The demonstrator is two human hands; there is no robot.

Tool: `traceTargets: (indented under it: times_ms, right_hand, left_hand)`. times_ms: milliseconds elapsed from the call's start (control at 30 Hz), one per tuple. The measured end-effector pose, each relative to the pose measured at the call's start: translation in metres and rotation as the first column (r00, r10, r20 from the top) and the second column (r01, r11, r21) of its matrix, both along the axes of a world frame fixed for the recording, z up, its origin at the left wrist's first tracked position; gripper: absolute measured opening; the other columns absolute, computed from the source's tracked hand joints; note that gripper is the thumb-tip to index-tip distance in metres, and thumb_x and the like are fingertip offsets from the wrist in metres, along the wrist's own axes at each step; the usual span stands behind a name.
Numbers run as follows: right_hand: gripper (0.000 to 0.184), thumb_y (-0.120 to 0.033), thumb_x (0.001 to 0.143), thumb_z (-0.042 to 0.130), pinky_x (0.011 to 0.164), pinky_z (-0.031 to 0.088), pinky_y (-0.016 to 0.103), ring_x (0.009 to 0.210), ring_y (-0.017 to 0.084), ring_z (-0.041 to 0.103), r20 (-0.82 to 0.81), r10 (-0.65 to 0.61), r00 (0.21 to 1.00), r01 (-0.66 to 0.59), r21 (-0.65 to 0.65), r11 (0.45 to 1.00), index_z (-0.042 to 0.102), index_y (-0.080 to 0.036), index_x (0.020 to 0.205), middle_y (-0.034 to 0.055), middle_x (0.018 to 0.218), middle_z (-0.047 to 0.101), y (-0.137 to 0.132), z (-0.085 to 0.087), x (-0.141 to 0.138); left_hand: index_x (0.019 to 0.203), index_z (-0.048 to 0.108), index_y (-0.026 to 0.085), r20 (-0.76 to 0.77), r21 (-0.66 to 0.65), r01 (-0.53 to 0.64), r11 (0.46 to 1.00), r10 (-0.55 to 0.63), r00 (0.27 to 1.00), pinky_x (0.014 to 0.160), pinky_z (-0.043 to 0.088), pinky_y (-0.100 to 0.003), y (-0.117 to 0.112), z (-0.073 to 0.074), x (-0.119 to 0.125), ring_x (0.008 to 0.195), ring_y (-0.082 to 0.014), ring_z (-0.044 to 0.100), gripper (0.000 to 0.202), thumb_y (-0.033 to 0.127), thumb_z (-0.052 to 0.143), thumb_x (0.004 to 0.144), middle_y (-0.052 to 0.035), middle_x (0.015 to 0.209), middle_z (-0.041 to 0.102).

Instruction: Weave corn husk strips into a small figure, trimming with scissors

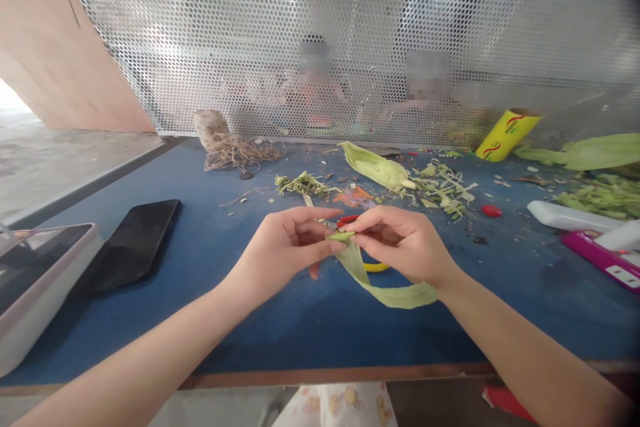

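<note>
A long, pale green strip of corn husk (397,297) is pinched between my two hands above the middle of the table. My left hand (280,243) has its thumb and fingertips closed on the rolled or folded end of the strip. From the other side, the thumb and fingers of my right hand (413,243) grip that same end. The strip's free length curves down and right, reaching my right wrist. Behind the hands lies a red and yellow looped thing (376,267), mostly hidden, so its kind is unclear. A whole husk leaf (375,167) lies beyond them.
Shredded husk (445,190) and curly scraps (303,183) litter the blue table (240,340). A twine bundle (240,151), yellow tube (507,135), black phone (135,247), pale-framed box (47,287) and purple-and-white tool (600,257) surround the work. A perforated metal screen (200,33) stands behind.
</note>
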State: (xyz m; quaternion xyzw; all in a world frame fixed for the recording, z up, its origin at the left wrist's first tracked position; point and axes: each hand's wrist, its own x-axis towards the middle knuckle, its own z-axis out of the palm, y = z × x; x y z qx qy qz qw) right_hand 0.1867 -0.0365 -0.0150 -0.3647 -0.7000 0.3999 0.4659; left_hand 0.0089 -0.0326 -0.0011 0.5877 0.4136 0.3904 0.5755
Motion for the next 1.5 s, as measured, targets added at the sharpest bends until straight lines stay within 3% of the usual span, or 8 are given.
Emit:
traceTargets:
  times_ms: [200,433,533,733,867,1133,1267,1500]
  right_hand:
    - [0.008,-0.018,0.073,0.060,0.063,0.051,0.023,0.071,0.012,0.061,0.003,0.072,0.997,-0.071,-0.044,0.996,0.061,-0.019,0.081,0.0023,0.080,0.065,0.0003,0.0015,-0.0005]
    - [0.007,-0.013,0.073,0.058,0.070,0.050,0.025,0.075,0.012,0.061,-0.016,0.082,0.997,-0.081,0.049,0.996,0.061,-0.019,0.077,0.0027,0.078,0.064,-0.0001,0.0017,0.0010]
    - [0.007,-0.013,0.073,0.058,0.070,0.051,0.026,0.075,0.013,0.061,-0.017,0.089,0.996,-0.088,0.059,0.994,0.061,-0.018,0.076,0.0035,0.078,0.063,0.0002,0.0027,0.0021]
    - [0.013,-0.019,0.073,0.061,0.065,0.051,0.023,0.071,0.011,0.061,0.036,0.084,0.996,-0.082,-0.067,0.994,0.060,-0.019,0.086,0.0021,0.080,0.064,0.0000,0.0021,0.0005]
    - [0.009,-0.023,0.073,0.062,0.059,0.051,0.023,0.068,0.012,0.062,0.035,0.063,0.997,-0.059,-0.113,0.992,0.061,-0.018,0.080,0.0032,0.080,0.067,0.0002,-0.0013,-0.0003]
    - [0.008,-0.014,0.073,0.061,0.072,0.052,0.027,0.082,0.016,0.064,-0.057,0.094,0.994,-0.095,-0.022,0.995,0.065,-0.019,0.077,0.0028,0.079,0.068,0.0003,0.0008,0.0010]
    - [0.007,-0.018,0.071,0.063,0.071,0.053,0.026,0.077,0.014,0.064,-0.030,0.035,0.999,-0.035,0.005,0.999,0.067,-0.021,0.076,0.0021,0.079,0.069,0.0010,0.0038,0.0015]
    - [0.011,-0.023,0.070,0.065,0.060,0.053,0.022,0.068,0.013,0.064,0.016,0.017,1.000,-0.014,-0.143,0.990,0.067,-0.019,0.080,0.0025,0.078,0.069,0.0021,0.0017,0.0007]
  left_hand:
    - [0.094,0.063,0.014,-0.019,0.104,-0.051,0.993,0.054,0.998,0.039,0.039,-0.014,-0.0033,0.0029,0.0000,0.041,-0.0032,0.047,0.032,0.013,0.069,0.062,0.0038,0.059,0.059]
    - [0.099,0.061,0.014,0.030,-0.037,0.089,0.995,-0.088,0.996,0.041,0.044,-0.017,-0.0003,0.0005,-0.0001,0.041,-0.0045,0.049,0.034,0.018,0.068,0.066,0.0005,0.065,0.065]
    - [0.094,0.062,0.013,0.049,-0.054,0.070,0.996,-0.068,0.997,0.039,0.042,-0.017,-0.0001,-0.0012,-0.0004,0.041,-0.0052,0.048,0.030,0.021,0.069,0.065,-0.0002,0.062,0.065]
    - [0.092,0.064,0.015,-0.021,0.040,-0.013,0.999,0.014,1.000,0.041,0.042,-0.016,-0.0042,0.0047,0.0001,0.044,-0.0057,0.050,0.031,0.017,0.071,0.062,0.0017,0.060,0.062]
    - [0.092,0.064,0.015,-0.036,0.059,-0.022,0.998,0.024,0.999,0.040,0.040,-0.015,-0.0046,0.0059,0.0001,0.042,-0.0044,0.048,0.032,0.015,0.071,0.060,0.0024,0.060,0.061]
    - [0.100,0.061,0.015,0.006,-0.031,0.070,0.997,-0.069,0.998,0.042,0.044,-0.017,-0.0027,0.0015,-0.0005,0.046,-0.0056,0.051,0.039,0.016,0.070,0.062,-0.0009,0.071,0.067]
    - [0.098,0.062,0.014,0.036,-0.015,0.029,0.999,-0.029,0.999,0.044,0.047,-0.019,-0.0028,0.0034,-0.0004,0.042,-0.0064,0.053,0.036,0.017,0.070,0.063,-0.0013,0.068,0.068]
    - [0.095,0.063,0.015,0.002,0.089,-0.044,0.995,0.044,0.999,0.048,0.051,-0.021,-0.0027,0.0009,-0.0024,0.046,-0.0096,0.058,0.036,0.018,0.072,0.060,0.0008,0.062,0.066]
